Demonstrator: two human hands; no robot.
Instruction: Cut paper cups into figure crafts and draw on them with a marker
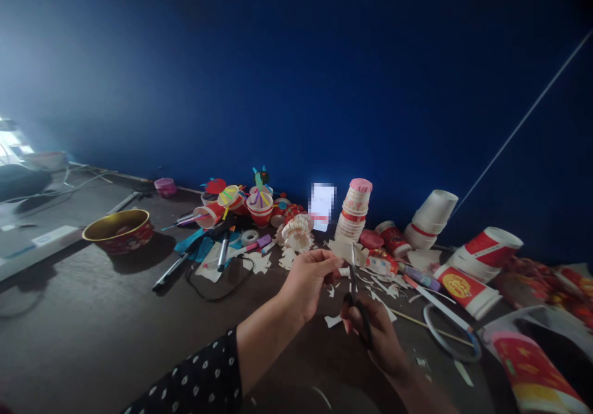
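Observation:
Near the middle of the table, my left hand (309, 284) pinches a piece of white paper (341, 251) between thumb and fingers. My right hand (377, 330) is closed around the dark handles of a pair of scissors (354, 275). The scissor blades point away from me and meet the paper's edge; whether they are parted there is hard to see. White paper scraps (334, 321) lie below and to the right of both hands. Just behind the paper stands a tall stack of paper cups (353, 213) with a pink one on top.
On the left are a gold-lined bowl (119, 232), markers (223, 250), a tape roll (249, 237) and decorated red cups (260, 209). More cup stacks (428, 219) lean on the right, by a thin stick (424, 321) and a red cup (532, 364). A blue wall (278, 92) rises behind.

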